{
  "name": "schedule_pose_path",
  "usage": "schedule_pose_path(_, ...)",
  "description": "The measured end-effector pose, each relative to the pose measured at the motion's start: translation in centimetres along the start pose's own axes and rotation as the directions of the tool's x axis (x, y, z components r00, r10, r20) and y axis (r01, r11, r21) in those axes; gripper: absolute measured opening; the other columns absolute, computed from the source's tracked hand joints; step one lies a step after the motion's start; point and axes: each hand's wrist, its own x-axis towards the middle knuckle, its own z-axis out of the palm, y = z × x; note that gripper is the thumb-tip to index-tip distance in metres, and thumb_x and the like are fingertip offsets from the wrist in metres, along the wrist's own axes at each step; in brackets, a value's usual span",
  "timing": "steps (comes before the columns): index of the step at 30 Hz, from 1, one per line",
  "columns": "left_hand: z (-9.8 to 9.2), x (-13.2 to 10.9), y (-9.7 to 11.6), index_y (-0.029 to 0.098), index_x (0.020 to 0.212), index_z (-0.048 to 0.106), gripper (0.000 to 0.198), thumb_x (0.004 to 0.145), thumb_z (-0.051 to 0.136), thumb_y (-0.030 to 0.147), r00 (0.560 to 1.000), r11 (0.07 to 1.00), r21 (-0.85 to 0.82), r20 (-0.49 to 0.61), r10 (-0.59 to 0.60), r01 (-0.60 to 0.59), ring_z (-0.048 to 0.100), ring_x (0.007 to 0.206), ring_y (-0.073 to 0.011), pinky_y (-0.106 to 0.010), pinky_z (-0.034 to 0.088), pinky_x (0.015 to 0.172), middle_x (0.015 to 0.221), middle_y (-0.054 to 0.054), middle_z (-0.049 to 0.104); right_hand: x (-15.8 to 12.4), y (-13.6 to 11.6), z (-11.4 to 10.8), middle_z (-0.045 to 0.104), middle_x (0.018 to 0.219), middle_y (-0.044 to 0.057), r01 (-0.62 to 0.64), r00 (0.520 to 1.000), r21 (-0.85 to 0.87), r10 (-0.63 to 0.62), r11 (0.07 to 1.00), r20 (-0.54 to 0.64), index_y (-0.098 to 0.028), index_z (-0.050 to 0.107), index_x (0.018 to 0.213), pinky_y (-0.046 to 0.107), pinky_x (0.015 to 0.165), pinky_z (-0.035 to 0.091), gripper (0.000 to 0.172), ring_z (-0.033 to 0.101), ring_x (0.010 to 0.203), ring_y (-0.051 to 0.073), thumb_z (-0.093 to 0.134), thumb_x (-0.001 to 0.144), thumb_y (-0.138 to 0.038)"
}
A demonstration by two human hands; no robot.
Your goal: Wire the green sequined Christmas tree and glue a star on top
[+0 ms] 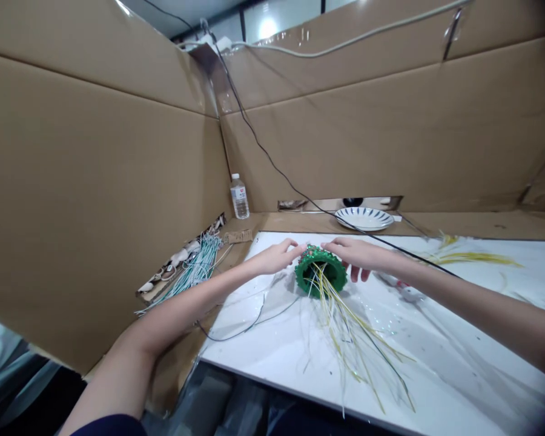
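A green woven ring-shaped piece point(320, 274) lies on its side on the white table point(436, 339), with yellow, white and green strands point(354, 336) spilling from its opening toward me. My left hand point(277, 255) rests against its upper left edge, fingertips pinched at the rim. My right hand point(356, 254) lies over its upper right edge, fingers curled down onto the rim. Whether either hand pinches a strand is too small to tell.
Cardboard walls enclose the table. A water bottle point(239, 196) stands in the back corner, a striped white bowl point(364, 218) behind the hands. A bundle of teal strands point(193, 272) lies at left, loose yellow strands point(467, 257) at right. A black cable point(272, 163) crosses the table.
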Motion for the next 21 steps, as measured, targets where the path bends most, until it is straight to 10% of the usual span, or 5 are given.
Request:
schedule_pose_path(8,1.0,-1.1,1.0,0.015,0.123,0.051,0.064,0.086,0.039,0.065,0.988,0.980,-0.177,0.136,-0.071,0.095,0.065,0.085,-0.0190,-0.029,0.051,0.069,0.115,-0.014,0.063,1.8,-0.8,0.6,0.073,0.085,0.011,-0.055,0.969,0.253,-0.010,0.966,0.248,-0.019,0.069,0.096,0.031,0.050,0.055,0.050,0.068,0.063,0.022,0.046,0.084,-0.062)
schedule_pose_path(21,-4.2,-1.5,6.6,0.021,0.137,0.039,0.062,0.082,0.056,0.044,0.955,0.886,-0.373,-0.218,0.204,-0.274,0.055,0.117,-0.0300,-0.043,0.042,0.097,0.131,-0.014,0.057,-0.1,-6.2,-5.6,0.071,0.100,0.013,0.149,0.985,0.551,-0.172,0.821,-0.009,-0.019,0.069,0.100,0.037,0.065,0.058,0.066,0.067,0.075,0.022,0.054,0.071,-0.076)
